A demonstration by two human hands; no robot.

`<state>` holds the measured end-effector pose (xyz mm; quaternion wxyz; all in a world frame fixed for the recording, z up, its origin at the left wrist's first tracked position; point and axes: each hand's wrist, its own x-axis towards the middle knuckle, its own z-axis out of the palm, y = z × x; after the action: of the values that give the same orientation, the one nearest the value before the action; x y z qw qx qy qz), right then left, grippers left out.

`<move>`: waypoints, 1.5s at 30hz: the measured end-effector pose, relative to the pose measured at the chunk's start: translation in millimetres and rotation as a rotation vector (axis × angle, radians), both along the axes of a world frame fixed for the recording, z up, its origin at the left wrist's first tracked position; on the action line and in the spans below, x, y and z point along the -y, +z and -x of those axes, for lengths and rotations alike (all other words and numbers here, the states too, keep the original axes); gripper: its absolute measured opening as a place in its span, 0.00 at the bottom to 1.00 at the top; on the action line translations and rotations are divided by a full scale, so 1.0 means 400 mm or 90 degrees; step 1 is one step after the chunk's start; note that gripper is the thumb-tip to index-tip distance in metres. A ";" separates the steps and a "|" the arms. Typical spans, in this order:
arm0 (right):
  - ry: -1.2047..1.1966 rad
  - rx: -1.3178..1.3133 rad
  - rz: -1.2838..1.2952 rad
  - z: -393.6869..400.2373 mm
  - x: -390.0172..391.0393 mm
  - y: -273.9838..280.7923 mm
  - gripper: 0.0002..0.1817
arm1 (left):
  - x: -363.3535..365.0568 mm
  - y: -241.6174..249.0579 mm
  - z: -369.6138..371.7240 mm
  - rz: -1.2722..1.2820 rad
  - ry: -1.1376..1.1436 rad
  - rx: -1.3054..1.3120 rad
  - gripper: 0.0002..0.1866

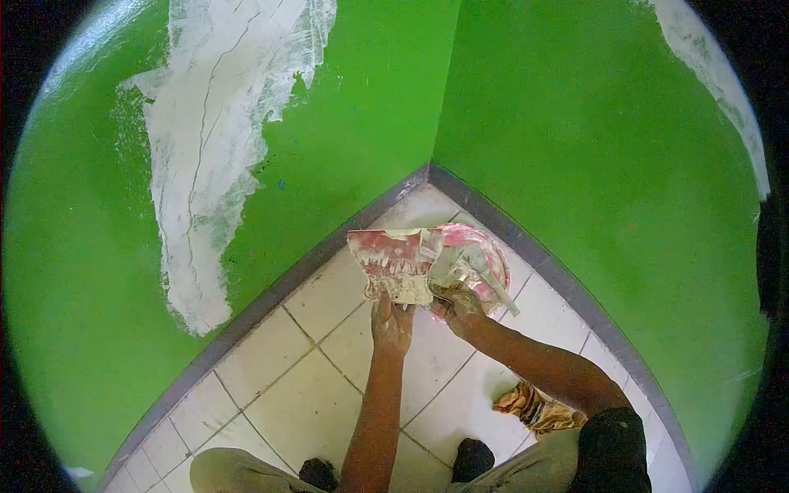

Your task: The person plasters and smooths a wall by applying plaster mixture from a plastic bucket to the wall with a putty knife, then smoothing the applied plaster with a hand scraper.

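Left of the tub (505, 261), a putty-smeared spreader (391, 264) is held above the floor tiles (288, 394), the left hand's (392, 327) grip closed on its near edge. Putty could drop off if a loose hold let the spreader tip. Its broad edge points away from the person, long axis side to side. The right hand (462, 306) bends its fingers by the near right corner; whether its grip holds anything, I cannot tell. On the near side of the tub lies a crumpled cloth (538, 409).
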<state>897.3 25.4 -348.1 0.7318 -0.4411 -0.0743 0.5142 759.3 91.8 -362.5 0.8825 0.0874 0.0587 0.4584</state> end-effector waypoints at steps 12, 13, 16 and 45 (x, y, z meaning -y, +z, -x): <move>0.022 1.102 0.257 -0.220 0.123 -0.037 0.21 | -0.088 -0.021 0.068 0.059 0.047 -0.138 0.20; -0.074 1.296 0.334 -0.261 0.154 -0.040 0.23 | -0.095 -0.030 0.077 0.052 0.066 -0.157 0.21; 0.047 1.236 0.517 -0.343 0.237 -0.093 0.33 | -0.094 -0.019 0.086 0.040 0.118 -0.186 0.22; 0.159 1.251 0.430 -0.402 0.454 0.101 0.13 | -0.138 -0.138 0.122 0.014 0.067 -0.270 0.19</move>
<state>1058.0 -156.1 -307.8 0.1297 -0.8356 -0.5338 -0.0044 710.4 147.0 -417.9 0.8260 0.1690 0.2527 0.4747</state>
